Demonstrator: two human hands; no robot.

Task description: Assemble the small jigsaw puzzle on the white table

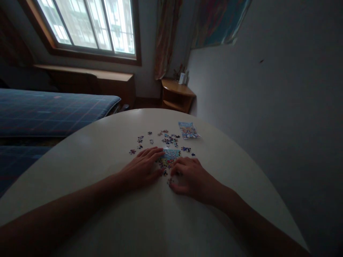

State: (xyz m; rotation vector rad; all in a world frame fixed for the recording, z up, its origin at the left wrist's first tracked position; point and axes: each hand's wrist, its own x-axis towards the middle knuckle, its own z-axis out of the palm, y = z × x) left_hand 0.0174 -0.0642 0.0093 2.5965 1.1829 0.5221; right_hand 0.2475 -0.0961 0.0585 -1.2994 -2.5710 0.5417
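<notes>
A partly joined jigsaw (171,154) with a light blue top and a colourful lower part lies flat on the white round table (112,142). My left hand (143,166) rests flat at its left edge, fingers stretched out and holding nothing. At the lower right of the jigsaw, my right hand (190,176) is curved with thumb and fingers apart, beside a loose piece (170,181) near the thumb tip. Another dark piece (165,173) lies between the hands. Several loose pieces (170,140) are heaped just beyond the jigsaw.
A printed picture sheet or packet (188,130) lies at the back right of the table. More loose pieces are scattered left (132,151) and right (185,149). Beyond the table are a blue plaid mattress (53,110), a wooden corner shelf (178,87) and a wall at right.
</notes>
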